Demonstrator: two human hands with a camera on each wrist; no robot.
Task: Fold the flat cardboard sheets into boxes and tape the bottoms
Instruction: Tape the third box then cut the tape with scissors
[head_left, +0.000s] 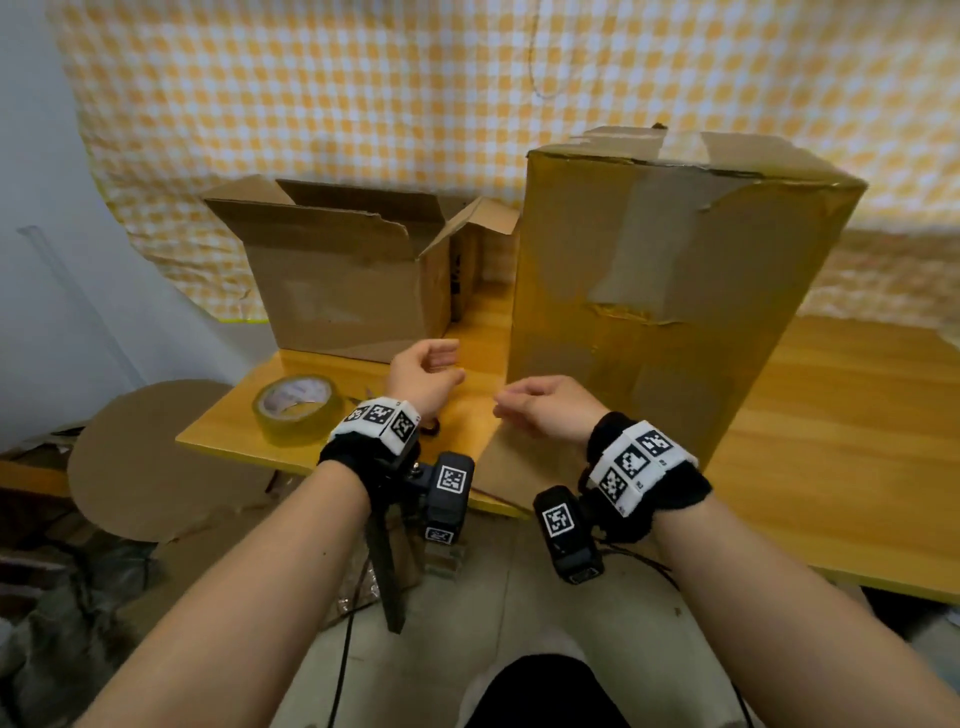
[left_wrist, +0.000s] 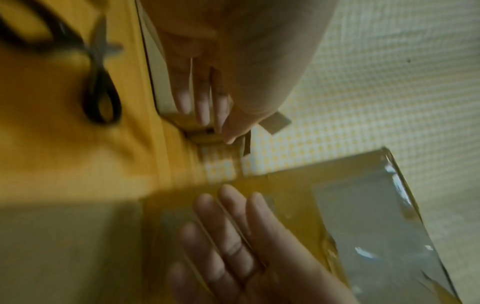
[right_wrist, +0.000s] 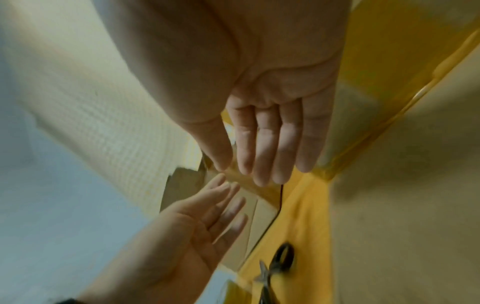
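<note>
A tall cardboard box (head_left: 670, 291) stands on the wooden table (head_left: 831, 415), with clear tape across its upper face and down its front. A smaller box (head_left: 348, 280) stands behind and to the left with its top flaps open. My left hand (head_left: 447, 364) and right hand (head_left: 514, 408) hover side by side just in front of the tall box's left corner. Both hold nothing, and their fingers are relaxed. In the left wrist view my left hand's fingers (left_wrist: 202, 102) lie nearly straight; in the right wrist view so do my right hand's fingers (right_wrist: 270, 148).
A roll of clear tape (head_left: 298, 408) lies on the table's left corner. Black-handled scissors (left_wrist: 101, 82) lie beside my left wrist. A flat piece of cardboard (head_left: 514, 467) lies at the table edge under the tall box. A round cardboard piece (head_left: 156, 457) sits lower left.
</note>
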